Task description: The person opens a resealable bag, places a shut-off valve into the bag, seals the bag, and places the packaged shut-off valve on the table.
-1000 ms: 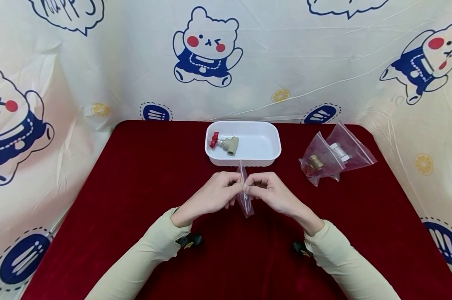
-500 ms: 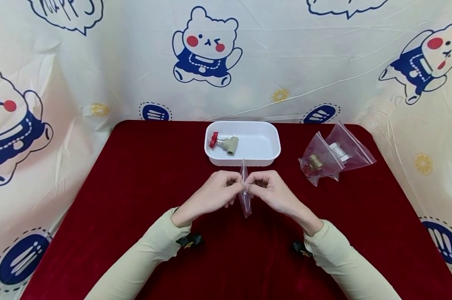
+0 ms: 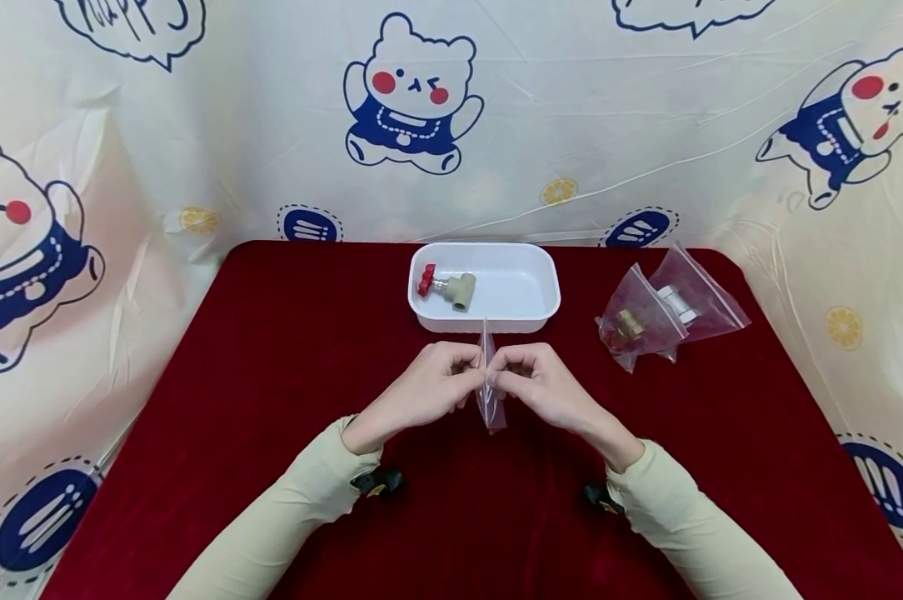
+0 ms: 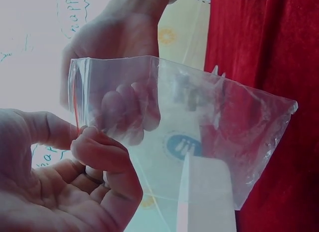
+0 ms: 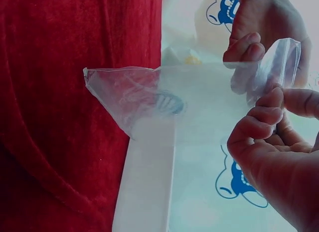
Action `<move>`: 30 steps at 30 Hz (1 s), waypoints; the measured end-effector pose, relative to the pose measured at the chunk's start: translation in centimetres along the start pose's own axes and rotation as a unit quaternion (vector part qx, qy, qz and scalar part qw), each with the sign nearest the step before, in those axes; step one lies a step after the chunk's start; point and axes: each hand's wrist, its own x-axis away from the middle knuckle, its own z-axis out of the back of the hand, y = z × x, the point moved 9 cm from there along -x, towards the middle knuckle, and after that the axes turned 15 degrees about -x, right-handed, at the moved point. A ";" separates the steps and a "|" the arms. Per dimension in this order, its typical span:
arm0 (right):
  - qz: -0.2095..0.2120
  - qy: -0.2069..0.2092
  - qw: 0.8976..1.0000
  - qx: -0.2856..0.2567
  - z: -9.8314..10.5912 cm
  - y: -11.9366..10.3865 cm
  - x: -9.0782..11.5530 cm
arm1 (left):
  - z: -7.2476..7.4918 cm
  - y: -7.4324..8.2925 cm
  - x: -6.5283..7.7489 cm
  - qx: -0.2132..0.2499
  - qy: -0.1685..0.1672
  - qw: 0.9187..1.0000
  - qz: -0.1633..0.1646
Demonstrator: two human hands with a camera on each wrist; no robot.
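Between my two hands hangs a clear zip bag (image 4: 199, 107), its zip edge uppermost and nothing visible inside it. My left hand (image 3: 431, 385) pinches the bag's top edge between thumb and index finger. From the other side, my right hand (image 3: 547, 385) pinches the same edge, fingertips close to the left ones. A red line runs along the zip in the left wrist view. Just beyond the hands stands a white tray (image 3: 522, 323). Inside its left part lies a grey-green pipe valve (image 3: 461, 292) with a red handwheel (image 3: 426, 280).
At the right of the dark red tablecloth (image 3: 309, 317) lie two filled zip bags. One bag (image 3: 657, 325) holds a brass fitting (image 3: 630, 323); the other (image 3: 710, 292), partly beneath it, holds a white fitting (image 3: 678, 304). A printed curtain (image 3: 271, 108) encloses the table's back and sides.
Both hands stay almost in place, still pinching the zip bag. The lower end of the bag has swung slightly and its sides have shifted a little.
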 end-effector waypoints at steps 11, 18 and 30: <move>-0.004 0.019 1.000 0.018 0.2 0.0 -0.2 | 0.3 -0.5 -0.2 -0.009 0.009 1.000 0.024; 0.008 0.025 0.998 0.052 0.2 -0.3 -0.3 | 0.7 -0.4 -0.5 -0.031 0.022 0.999 0.018; 0.011 0.038 0.995 0.086 0.4 -0.2 -0.2 | 0.8 -0.6 -0.6 -0.041 0.013 0.998 0.035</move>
